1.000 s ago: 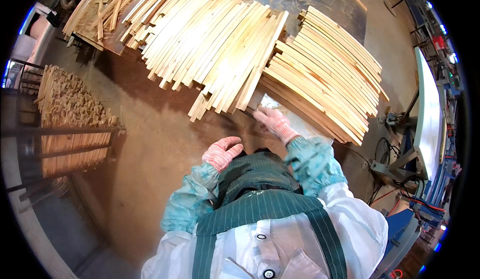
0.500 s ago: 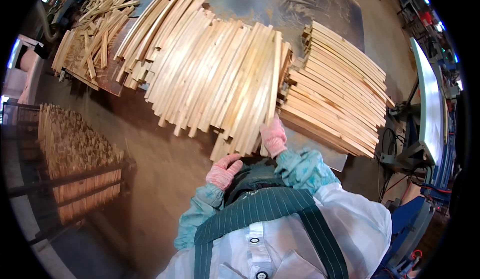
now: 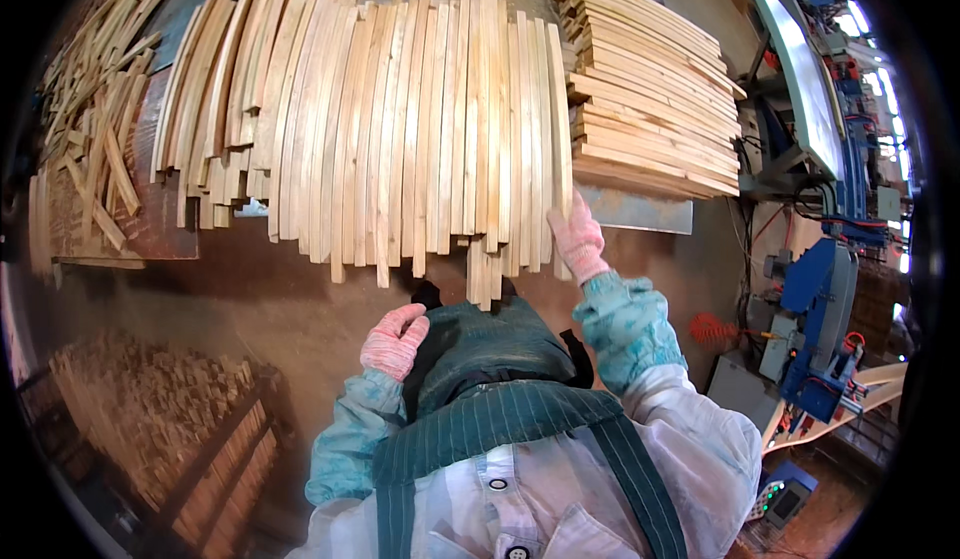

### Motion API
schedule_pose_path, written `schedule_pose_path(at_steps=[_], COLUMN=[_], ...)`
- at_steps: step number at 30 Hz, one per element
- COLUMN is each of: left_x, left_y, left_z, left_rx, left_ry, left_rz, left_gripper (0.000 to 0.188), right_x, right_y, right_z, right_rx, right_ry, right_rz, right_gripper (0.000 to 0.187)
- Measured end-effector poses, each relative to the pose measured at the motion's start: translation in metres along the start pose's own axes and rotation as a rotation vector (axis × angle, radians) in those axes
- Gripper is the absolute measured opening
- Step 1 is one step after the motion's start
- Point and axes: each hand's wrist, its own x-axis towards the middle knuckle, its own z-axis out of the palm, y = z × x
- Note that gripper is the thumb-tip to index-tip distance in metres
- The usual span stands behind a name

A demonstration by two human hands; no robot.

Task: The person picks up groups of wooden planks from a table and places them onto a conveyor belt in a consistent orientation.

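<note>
My right hand (image 3: 578, 237), in a pink knitted glove, is closed around the near end of a long pale wooden strip (image 3: 558, 129). That strip lies at the right edge of a wide row of wooden strips (image 3: 400, 129) set side by side. My left hand (image 3: 396, 342), in a matching glove, hangs in front of my left thigh, away from the wood. Its thumb stands apart from loosely bent fingers, and nothing shows in it. A few short ends (image 3: 484, 277) jut out from the row toward me.
Right of the row, strips lie crosswise in a neat stack (image 3: 650, 99). Loose strips (image 3: 105, 159) are heaped at the far left. A rack packed with upright wood pieces (image 3: 160, 419) stands at lower left. Blue machinery (image 3: 825, 299) with cables and a coiled orange hose (image 3: 712, 329) is on the right.
My view has turned, so the row now appears straighter and higher. My right hand stays at the edge strip's near end. My left hand has moved farther from the strips, toward my left side.
</note>
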Motion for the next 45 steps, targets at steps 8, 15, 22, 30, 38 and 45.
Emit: schedule_pose_path(at_steps=[8,15,22,30,38,45], left_x=[0.007,0.087,0.145,0.187,0.198,0.093], left_y=[-0.038,-0.082,-0.071,-0.06,-0.065,-0.061], left_z=[0.004,0.02,0.061,0.071,0.087,0.087], left_rx=[-0.008,-0.695,-1.203,-0.591,-0.84,-1.068], left_ry=[-0.13,0.051,-0.052,0.357,0.472,0.366], left_rz=[-0.134,-0.041,0.254,0.487,0.298,0.096], left_gripper=[0.04,0.056,0.064,0.066,0.056,0.047], right_x=[0.047,0.049,0.029,0.02,0.037,-0.019], right_y=[0.008,0.105,0.077,0.038,0.068,0.145], right_z=[0.021,0.068,0.064,0.068,0.116,0.151], right_rx=[0.243,0.906,1.04,1.354,1.844,1.229], right_ry=[-0.107,-0.387,-0.369,-0.306,-0.379,-0.269], right_rz=[0.093,0.3,0.233,0.49,0.372,0.078], right_gripper=[0.069,0.066,0.073,0.073,0.06,0.052])
